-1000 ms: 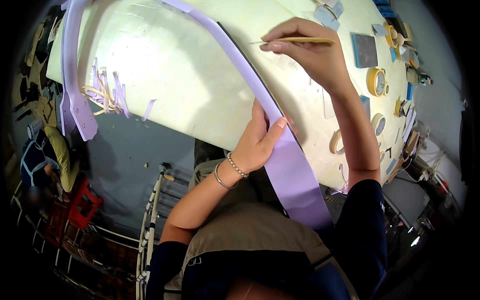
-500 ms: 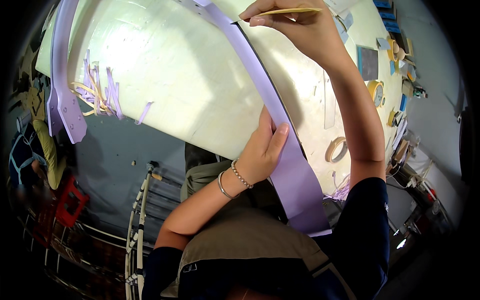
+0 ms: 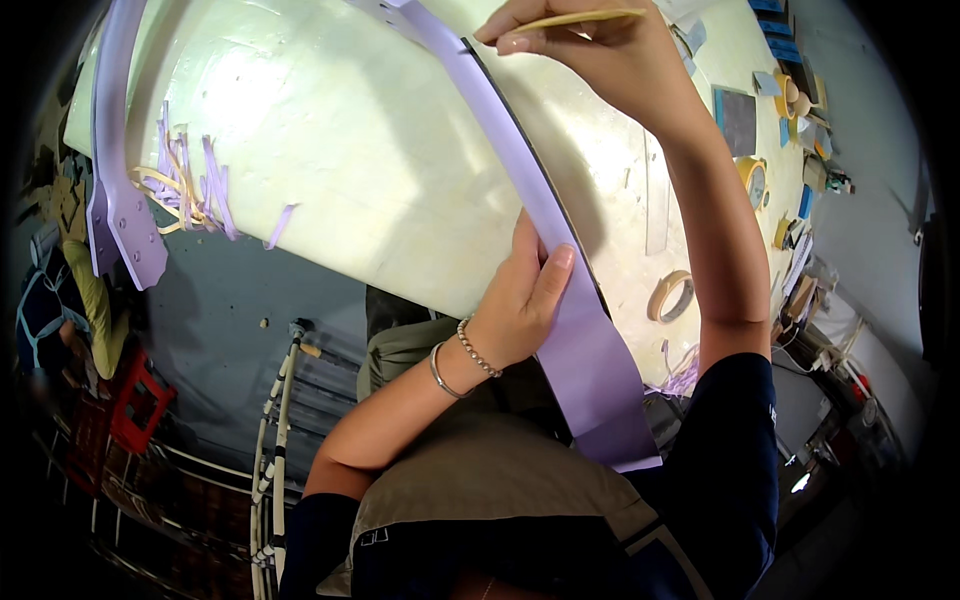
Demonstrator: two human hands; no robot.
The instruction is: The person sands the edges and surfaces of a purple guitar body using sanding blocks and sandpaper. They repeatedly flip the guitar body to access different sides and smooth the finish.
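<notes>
A long lavender strap (image 3: 522, 165), widening at its near end, runs from the far side of the table down to my body. Along its right edge is a dark line. My left hand (image 3: 522, 302) grips the strap near its wide part, thumb on top and fingers behind it. At the strap's far part, my right hand (image 3: 590, 45) pinches a thin yellowish stick-like tool (image 3: 580, 19). The tool's tip is hidden by the fingers, which are close to the strap's edge. A second lavender strap (image 3: 125, 190) with holes in its end hangs over the table's left edge.
The pale table (image 3: 330, 190) carries purple and cream offcut strips (image 3: 190, 180) at its left edge. To the right lie a tape roll (image 3: 671, 297), a clear ruler (image 3: 656, 200), a dark grey block (image 3: 736, 122) and a yellow tape roll (image 3: 752, 180). A white rack (image 3: 275, 440) stands left below.
My right hand has shifted slightly; the tool's dark tip, earlier touching the strap's edge, no longer shows. My left hand keeps its grip, and the view has moved a little.
</notes>
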